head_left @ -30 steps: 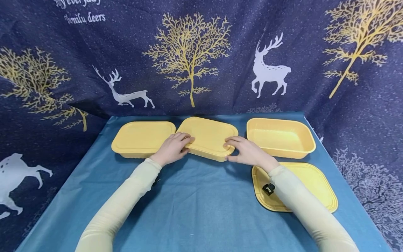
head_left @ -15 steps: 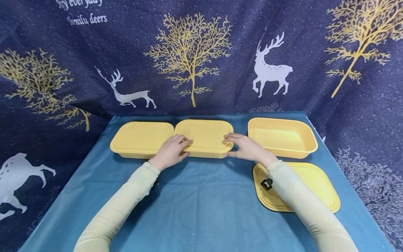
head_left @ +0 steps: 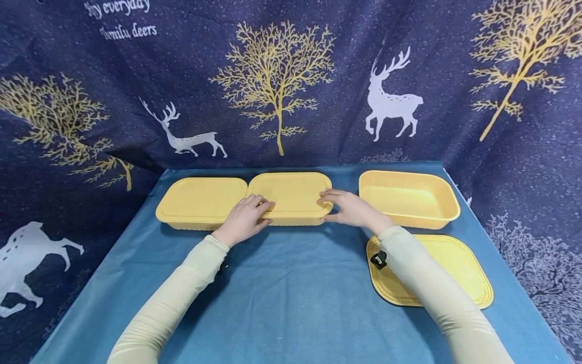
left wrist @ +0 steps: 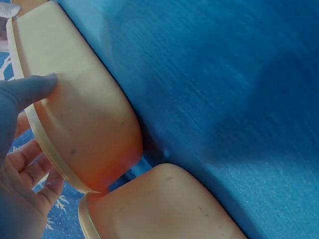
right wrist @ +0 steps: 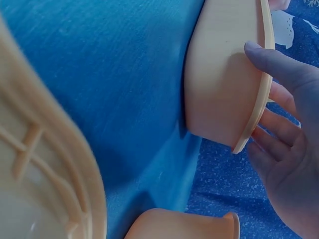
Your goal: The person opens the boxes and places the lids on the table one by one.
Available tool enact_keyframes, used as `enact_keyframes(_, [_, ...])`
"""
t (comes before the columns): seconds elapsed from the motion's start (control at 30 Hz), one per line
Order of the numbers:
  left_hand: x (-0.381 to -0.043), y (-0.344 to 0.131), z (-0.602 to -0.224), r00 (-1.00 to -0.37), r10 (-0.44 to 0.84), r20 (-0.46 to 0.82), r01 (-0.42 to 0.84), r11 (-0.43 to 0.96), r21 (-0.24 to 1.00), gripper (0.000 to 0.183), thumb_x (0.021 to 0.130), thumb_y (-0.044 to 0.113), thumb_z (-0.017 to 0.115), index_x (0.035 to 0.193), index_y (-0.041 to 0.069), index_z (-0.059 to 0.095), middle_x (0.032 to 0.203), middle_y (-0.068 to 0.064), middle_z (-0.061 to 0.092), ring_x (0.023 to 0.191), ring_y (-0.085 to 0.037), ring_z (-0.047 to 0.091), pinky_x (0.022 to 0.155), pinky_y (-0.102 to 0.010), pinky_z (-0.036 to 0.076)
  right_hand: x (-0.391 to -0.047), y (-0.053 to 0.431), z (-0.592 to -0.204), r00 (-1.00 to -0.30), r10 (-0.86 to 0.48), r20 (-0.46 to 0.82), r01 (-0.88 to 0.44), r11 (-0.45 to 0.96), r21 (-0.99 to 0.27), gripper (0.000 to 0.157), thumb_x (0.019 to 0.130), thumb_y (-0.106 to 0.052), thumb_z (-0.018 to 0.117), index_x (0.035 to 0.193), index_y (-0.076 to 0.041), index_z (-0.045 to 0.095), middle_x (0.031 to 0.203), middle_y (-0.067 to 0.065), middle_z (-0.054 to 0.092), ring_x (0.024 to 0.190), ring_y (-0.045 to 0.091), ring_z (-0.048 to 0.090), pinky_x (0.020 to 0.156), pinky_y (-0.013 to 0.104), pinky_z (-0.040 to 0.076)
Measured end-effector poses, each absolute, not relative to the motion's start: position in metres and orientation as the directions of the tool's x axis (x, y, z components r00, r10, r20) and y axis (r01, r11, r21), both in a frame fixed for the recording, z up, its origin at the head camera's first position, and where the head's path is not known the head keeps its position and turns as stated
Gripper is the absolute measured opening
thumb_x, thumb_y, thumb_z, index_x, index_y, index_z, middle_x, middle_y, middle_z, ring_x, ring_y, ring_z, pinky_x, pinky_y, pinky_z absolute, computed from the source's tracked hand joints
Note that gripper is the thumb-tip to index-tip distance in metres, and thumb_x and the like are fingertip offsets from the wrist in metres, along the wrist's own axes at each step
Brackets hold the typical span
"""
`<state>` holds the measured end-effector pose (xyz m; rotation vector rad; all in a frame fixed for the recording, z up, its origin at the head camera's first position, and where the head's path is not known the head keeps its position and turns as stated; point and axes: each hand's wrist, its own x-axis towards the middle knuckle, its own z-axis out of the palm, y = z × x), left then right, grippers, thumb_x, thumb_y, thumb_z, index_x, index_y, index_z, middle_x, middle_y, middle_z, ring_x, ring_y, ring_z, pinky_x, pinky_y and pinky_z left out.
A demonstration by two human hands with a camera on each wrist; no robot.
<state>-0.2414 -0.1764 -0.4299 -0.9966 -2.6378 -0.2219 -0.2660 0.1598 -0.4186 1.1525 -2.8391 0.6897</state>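
Your middle box has swung straight since the earliest frame, where it sat skewed; it has also slid a little left, along with the left box. Behind everything hangs a dark blue backdrop printed with deer and golden trees, running down to the back edge of the table. The table wears a blue cloth, lightly creased, that sets off the yellow plastic well.

Along its far side stand three boxes. The middle box, lidded, lies between your hands and meets the left box, also lidded, rim to rim or very nearly; the pairing looks like deliberate lining up. The lidless box stands apart to the right, and the loose lid lies nearer you, in front of it, partly under your right forearm.

Your hands are apart from each other, both gripping the middle box. The left hand pinches its left front corner, the right hand its right end, each thumb on the front wall and fingers over the lid's edge. Holding both ends that way probably lets you steer the angle evenly. Smallest is the black fitting at your right cuff.
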Motion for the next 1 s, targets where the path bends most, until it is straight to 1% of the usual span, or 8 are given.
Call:
enact_keyframes(0.13, [-0.242,-0.176,-0.431,-0.712,0.616,0.336,0.662,0.749,0.029,0.044,0.092,0.027,0.077,0.130,0.009,0.067,0.113,-0.010,0.062,0.103,-0.027,0.058,0.087,-0.043,0.051,-0.266,0.159,-0.419,-0.734,-0.662,0.150,-0.659,0.643,-0.391,0.052,0.088,-0.033,0.081,0.131,-0.007,0.066,0.148,0.015,0.051,0.144,0.034,0.038,0.116,0.050,0.032])
enact_keyframes(0.3, [-0.245,-0.172,-0.432,-0.699,0.629,0.341,0.675,0.737,0.024,0.043,0.091,0.027,0.077,0.129,0.009,0.067,0.113,-0.009,0.062,0.103,-0.027,0.058,0.087,-0.043,0.051,-0.265,0.163,-0.419,-0.741,-0.655,0.149,-0.654,0.653,-0.381,0.051,0.088,-0.033,0.080,0.131,-0.008,0.066,0.149,0.015,0.051,0.143,0.034,0.039,0.115,0.050,0.033])
enact_keyframes(0.47, [-0.246,-0.164,-0.431,-0.691,0.641,0.334,0.688,0.724,0.035,0.043,0.092,0.027,0.077,0.129,0.008,0.067,0.113,-0.010,0.062,0.103,-0.028,0.057,0.088,-0.043,0.050,-0.264,0.172,-0.419,-0.750,-0.644,0.150,-0.646,0.666,-0.373,0.050,0.088,-0.031,0.080,0.130,-0.007,0.066,0.148,0.016,0.051,0.143,0.034,0.039,0.116,0.050,0.032])
enact_keyframes(0.7, [-0.249,-0.151,-0.431,-0.683,0.648,0.337,0.694,0.720,0.023,0.042,0.093,0.029,0.076,0.130,0.009,0.067,0.114,-0.009,0.061,0.104,-0.027,0.057,0.087,-0.042,0.050,-0.264,0.183,-0.415,-0.768,-0.628,0.129,-0.624,0.687,-0.373,0.051,0.088,-0.031,0.080,0.131,-0.006,0.065,0.148,0.017,0.051,0.142,0.036,0.039,0.116,0.051,0.031])
enact_keyframes(1.0, [-0.250,-0.143,-0.432,-0.681,0.639,0.357,0.700,0.712,0.062,0.042,0.092,0.026,0.077,0.129,0.008,0.067,0.113,-0.010,0.061,0.104,-0.028,0.056,0.088,-0.044,0.048,-0.266,0.191,-0.416,-0.765,-0.632,0.125,-0.629,0.691,-0.357,0.052,0.089,-0.030,0.080,0.133,-0.006,0.064,0.148,0.018,0.050,0.142,0.039,0.039,0.115,0.054,0.031])
